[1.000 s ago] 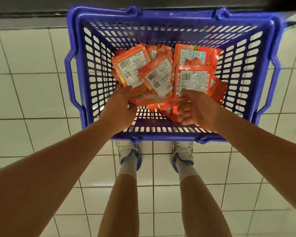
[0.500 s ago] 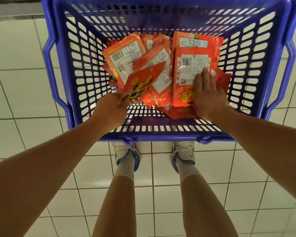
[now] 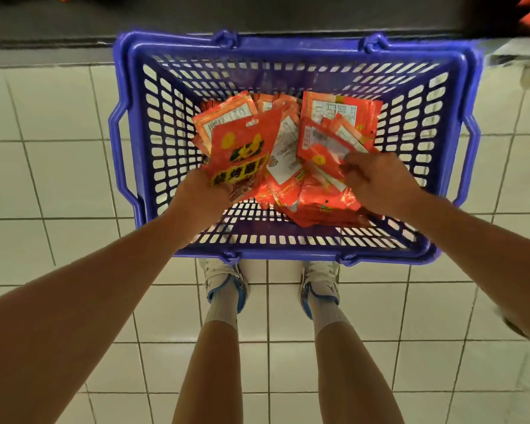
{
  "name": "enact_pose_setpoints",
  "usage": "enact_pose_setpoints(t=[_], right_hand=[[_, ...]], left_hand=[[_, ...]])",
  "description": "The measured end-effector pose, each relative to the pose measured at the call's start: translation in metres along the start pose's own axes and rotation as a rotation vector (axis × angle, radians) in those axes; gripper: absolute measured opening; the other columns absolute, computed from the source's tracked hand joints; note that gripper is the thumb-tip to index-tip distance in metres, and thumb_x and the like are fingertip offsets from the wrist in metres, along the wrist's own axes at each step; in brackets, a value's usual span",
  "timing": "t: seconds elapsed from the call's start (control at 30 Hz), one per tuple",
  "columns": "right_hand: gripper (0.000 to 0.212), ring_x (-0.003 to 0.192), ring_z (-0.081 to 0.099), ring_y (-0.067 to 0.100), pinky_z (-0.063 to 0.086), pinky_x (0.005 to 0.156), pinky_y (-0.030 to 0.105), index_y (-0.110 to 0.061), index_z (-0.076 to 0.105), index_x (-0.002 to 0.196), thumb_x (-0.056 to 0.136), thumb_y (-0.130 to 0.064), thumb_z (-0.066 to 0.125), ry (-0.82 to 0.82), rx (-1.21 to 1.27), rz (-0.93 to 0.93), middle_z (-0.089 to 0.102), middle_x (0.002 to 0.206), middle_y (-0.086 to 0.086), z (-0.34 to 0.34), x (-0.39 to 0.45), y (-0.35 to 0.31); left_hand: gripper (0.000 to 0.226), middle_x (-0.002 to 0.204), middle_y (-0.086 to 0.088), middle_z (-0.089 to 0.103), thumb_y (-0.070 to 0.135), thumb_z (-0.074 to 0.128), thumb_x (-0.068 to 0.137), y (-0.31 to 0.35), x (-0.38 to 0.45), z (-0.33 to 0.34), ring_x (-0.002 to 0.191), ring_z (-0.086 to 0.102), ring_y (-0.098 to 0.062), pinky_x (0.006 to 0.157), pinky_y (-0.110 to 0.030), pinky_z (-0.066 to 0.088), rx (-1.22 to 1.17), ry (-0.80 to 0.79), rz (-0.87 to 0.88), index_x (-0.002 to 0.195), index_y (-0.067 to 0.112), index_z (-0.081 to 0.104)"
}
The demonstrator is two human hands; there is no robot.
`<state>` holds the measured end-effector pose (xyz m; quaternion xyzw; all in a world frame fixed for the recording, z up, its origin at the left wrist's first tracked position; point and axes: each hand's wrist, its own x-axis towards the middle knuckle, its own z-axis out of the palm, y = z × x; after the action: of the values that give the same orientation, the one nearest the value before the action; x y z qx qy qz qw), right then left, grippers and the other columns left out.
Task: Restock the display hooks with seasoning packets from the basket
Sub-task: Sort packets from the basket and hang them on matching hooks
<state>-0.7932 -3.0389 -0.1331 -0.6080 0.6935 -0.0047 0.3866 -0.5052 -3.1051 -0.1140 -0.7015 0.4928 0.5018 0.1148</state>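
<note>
At frame centre, the seasoning packets (image 3: 291,154) lie heaped in the blue basket (image 3: 141,179) on the tiled floor (image 3: 43,179). My left hand (image 3: 202,197) has its grip clamped on one packet (image 3: 242,154), face up w/ hang hole showing. My right hand (image 3: 377,182) pinches another few at the pile's right edge. Display hooks not really in view, just orange blurs at the top corners. I'd say restock barely begun: pile still big, nothing hung yet as far as I see.
</note>
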Motion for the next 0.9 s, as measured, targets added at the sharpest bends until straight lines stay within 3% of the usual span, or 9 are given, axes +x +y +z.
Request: enact_pose_setpoints(t=[0.13,0.2,0.33,0.43,0.5,0.6,0.7,0.77,0.9], right_hand=[[0.026,0.053,0.052,0.011,0.039,0.051,0.017,-0.018,0.064,0.071,0.084,-0.024,0.043,-0.086,0.249,0.008,0.06,0.059,-0.001,-0.069,-0.008,-0.032],[0.025,0.053,0.054,0.0,0.041,0.054,0.015,-0.023,0.064,0.068,0.085,-0.022,0.046,-0.125,0.31,0.027,0.061,0.058,-0.012,-0.094,-0.008,-0.046],[0.023,0.053,0.054,0.0,0.047,0.058,0.023,-0.027,0.07,0.072,0.081,-0.025,0.049,-0.062,0.401,0.048,0.065,0.063,-0.01,-0.129,-0.002,-0.073],[0.02,0.051,0.051,0.001,0.043,0.059,0.024,-0.023,0.068,0.068,0.079,-0.029,0.053,0.036,0.428,0.018,0.064,0.058,-0.009,-0.158,-0.007,-0.096],[0.019,0.052,0.055,0.0,0.045,0.06,0.026,-0.036,0.067,0.063,0.079,-0.034,0.058,0.084,0.441,-0.003,0.062,0.054,-0.015,-0.181,-0.016,-0.114],[0.013,0.055,0.058,0.013,0.05,0.057,0.037,-0.03,0.071,0.068,0.079,-0.027,0.068,0.143,0.552,-0.049,0.064,0.06,-0.002,-0.214,-0.037,-0.145],[0.017,0.054,0.058,0.007,0.044,0.051,0.02,-0.022,0.073,0.071,0.078,-0.007,0.074,0.262,0.839,0.022,0.066,0.063,-0.007,-0.249,-0.06,-0.179],[0.014,0.058,0.057,0.009,0.043,0.055,0.018,-0.012,0.071,0.09,0.082,-0.001,0.073,0.304,1.079,0.122,0.066,0.069,-0.003,-0.272,-0.079,-0.203],[0.017,0.074,0.071,0.021,0.06,0.073,0.039,-0.008,0.07,0.107,0.092,-0.008,0.063,0.145,1.446,0.252,0.075,0.095,0.009,-0.319,-0.135,-0.263]], left_hand=[[0.011,0.1,-0.018,0.075,0.013,0.062,0.091,0.02,-0.018,-0.015,0.088,0.072,-0.032,0.08,-0.043,0.06,-0.243,-0.049,-0.048,0.099,0.013,0.07],[0.014,0.11,-0.022,0.073,0.011,0.066,0.088,0.031,-0.032,-0.022,0.104,0.07,-0.039,0.094,-0.051,0.056,-0.323,-0.077,-0.082,0.102,0.01,0.069],[0.02,0.094,-0.004,0.077,0.013,0.064,0.088,0.054,-0.069,-0.036,0.091,0.072,-0.029,0.089,-0.051,0.055,-0.504,-0.257,-0.022,0.108,0.008,0.066],[0.047,0.118,0.004,0.075,0.045,0.069,0.085,0.071,-0.103,-0.048,0.11,0.071,-0.023,0.09,-0.05,0.058,-0.736,-0.348,0.023,0.128,0.03,0.063],[0.051,0.122,0.007,0.073,0.061,0.067,0.085,0.081,-0.127,-0.059,0.114,0.069,-0.022,0.09,-0.047,0.058,-0.744,-0.335,0.097,0.13,0.038,0.061],[0.018,0.105,0.006,0.078,0.046,0.071,0.089,0.095,-0.163,-0.079,0.098,0.076,-0.021,0.073,-0.035,0.063,-0.723,-0.241,0.212,0.106,0.042,0.07],[0.019,0.107,-0.002,0.078,0.045,0.074,0.087,0.11,-0.204,-0.107,0.096,0.076,-0.026,0.08,-0.044,0.063,-0.776,-0.203,0.297,0.105,0.038,0.073],[0.024,0.109,-0.007,0.078,0.043,0.072,0.089,0.122,-0.238,-0.129,0.099,0.075,-0.029,0.082,-0.046,0.062,-0.821,-0.175,0.357,0.108,0.031,0.074],[0.024,0.098,-0.004,0.079,0.05,0.071,0.084,0.145,-0.314,-0.181,0.091,0.075,-0.027,0.083,-0.047,0.059,-0.799,-0.019,0.396,0.098,0.032,0.077]])
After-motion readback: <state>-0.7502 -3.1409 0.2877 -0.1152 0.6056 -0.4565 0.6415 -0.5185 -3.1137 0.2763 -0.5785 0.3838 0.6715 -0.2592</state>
